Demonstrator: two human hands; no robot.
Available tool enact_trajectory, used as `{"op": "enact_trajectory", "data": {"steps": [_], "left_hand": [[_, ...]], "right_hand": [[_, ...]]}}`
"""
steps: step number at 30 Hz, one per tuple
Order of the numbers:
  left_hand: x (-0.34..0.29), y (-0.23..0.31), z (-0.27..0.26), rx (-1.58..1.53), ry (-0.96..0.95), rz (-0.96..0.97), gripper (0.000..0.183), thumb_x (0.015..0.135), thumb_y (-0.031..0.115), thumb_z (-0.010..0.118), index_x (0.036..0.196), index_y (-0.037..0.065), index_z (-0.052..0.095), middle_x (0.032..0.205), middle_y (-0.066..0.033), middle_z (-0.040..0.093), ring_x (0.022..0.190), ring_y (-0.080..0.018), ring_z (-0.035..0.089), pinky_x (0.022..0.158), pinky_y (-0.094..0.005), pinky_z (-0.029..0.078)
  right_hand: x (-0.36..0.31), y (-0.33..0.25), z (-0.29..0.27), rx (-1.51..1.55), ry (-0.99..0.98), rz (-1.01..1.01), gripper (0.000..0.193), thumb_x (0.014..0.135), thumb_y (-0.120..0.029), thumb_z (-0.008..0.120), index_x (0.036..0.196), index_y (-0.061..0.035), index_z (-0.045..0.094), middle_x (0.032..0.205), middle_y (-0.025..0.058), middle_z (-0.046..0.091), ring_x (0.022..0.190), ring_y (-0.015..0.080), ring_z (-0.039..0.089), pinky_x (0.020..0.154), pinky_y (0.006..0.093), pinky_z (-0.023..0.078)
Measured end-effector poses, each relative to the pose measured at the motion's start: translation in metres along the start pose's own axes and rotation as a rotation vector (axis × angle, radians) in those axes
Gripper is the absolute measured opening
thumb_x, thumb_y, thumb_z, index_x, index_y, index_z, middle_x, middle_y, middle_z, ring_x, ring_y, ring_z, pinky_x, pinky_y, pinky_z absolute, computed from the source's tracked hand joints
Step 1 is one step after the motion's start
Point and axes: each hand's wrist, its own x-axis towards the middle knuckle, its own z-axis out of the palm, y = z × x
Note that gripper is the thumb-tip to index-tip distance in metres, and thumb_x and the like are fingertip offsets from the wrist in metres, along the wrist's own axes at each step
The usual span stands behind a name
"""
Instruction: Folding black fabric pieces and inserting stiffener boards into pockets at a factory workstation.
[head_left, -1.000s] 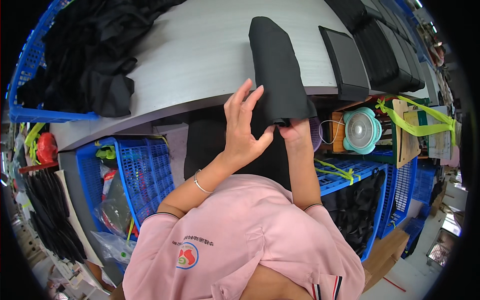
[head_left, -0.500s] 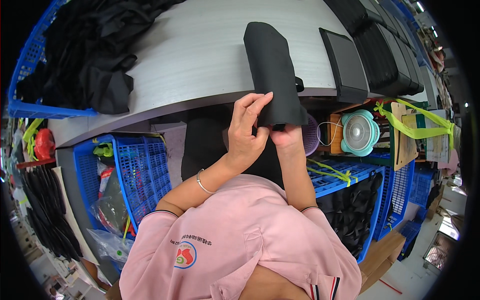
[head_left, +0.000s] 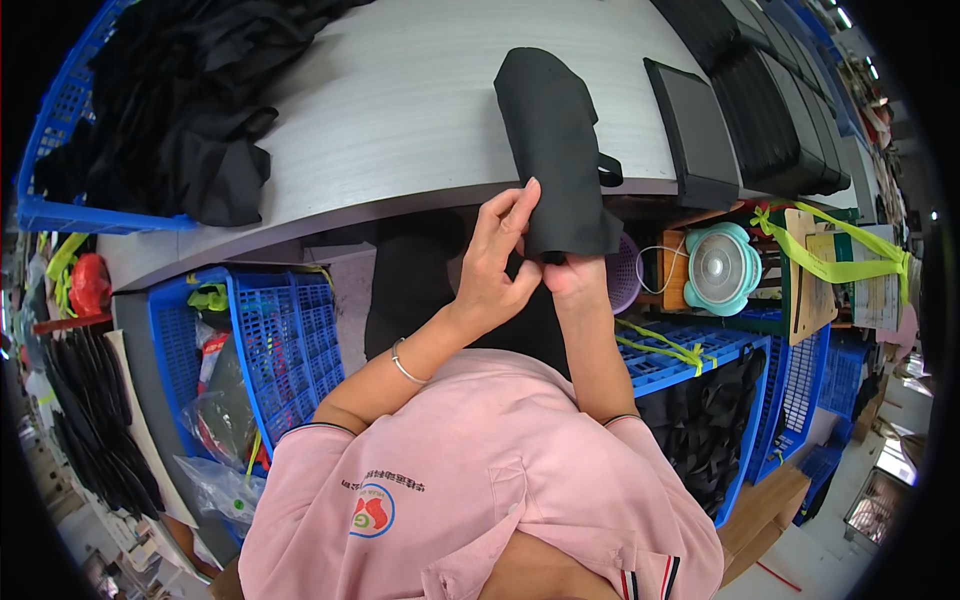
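A long black fabric piece, shaped like a sleeve with a small loop on its right side, lies with its far part over the table and its near end past the front edge. My left hand grips its left edge, fingertips on the cloth and thumb bent near the lower corner. At the near end my right hand holds the piece from below or inside; the cloth hides most of its fingers, and the palm faces up.
Black cloth is heaped in a blue crate at the far left of the grey table. Flat black pieces stack at the right. Below stand blue baskets, a purple bin and a teal fan.
The black piece has shifted slightly right and toward me, and its near end has turned a little. Both hands stay on it, with the left fingertips slightly lower along the edge.
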Motion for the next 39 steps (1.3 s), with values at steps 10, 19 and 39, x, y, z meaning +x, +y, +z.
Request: {"op": "enact_trajectory", "data": {"steps": [10,19,39], "left_hand": [[-0.005,-0.022,-0.008,-0.107,0.214,-0.421,0.043,0.096,0.003,0.051,0.139,0.0,0.055,0.084,-0.0062,0.069,0.069,-0.0072,0.057,0.062,-0.0244,0.049],[-0.029,-0.097,-0.008,-0.587,0.386,-0.814,0.032,0.103,0.028,0.053,0.109,0.001,0.068,0.095,-0.0028,0.068,0.077,-0.0116,0.064,0.064,-0.0252,0.049],[-0.024,-0.088,0.015,-0.959,0.155,-0.986,0.023,0.095,0.01,0.054,0.11,-0.003,0.066,0.105,-0.0083,0.068,0.094,-0.0146,0.064,0.082,-0.03,0.05]], "right_hand": [[0.024,0.03,-0.009,-0.467,0.175,-0.357,0.038,0.097,-0.021,0.063,0.129,-0.0017,0.054,0.121,0.0089,0.063,0.104,0.0225,0.063,0.092,0.0335,0.052],[0.026,0.028,0.006,-1.902,-0.057,-0.296,0.047,0.095,-0.015,0.062,0.133,0.0077,0.048,0.125,0.0205,0.057,0.113,0.0377,0.057,0.103,0.0379,0.044],[0.025,0.062,-0.009,-2.236,-0.138,-0.689,0.028,0.089,-0.014,0.06,0.114,-0.0013,0.064,0.117,0.0244,0.063,0.11,0.0428,0.059,0.098,0.0473,0.047]]}}
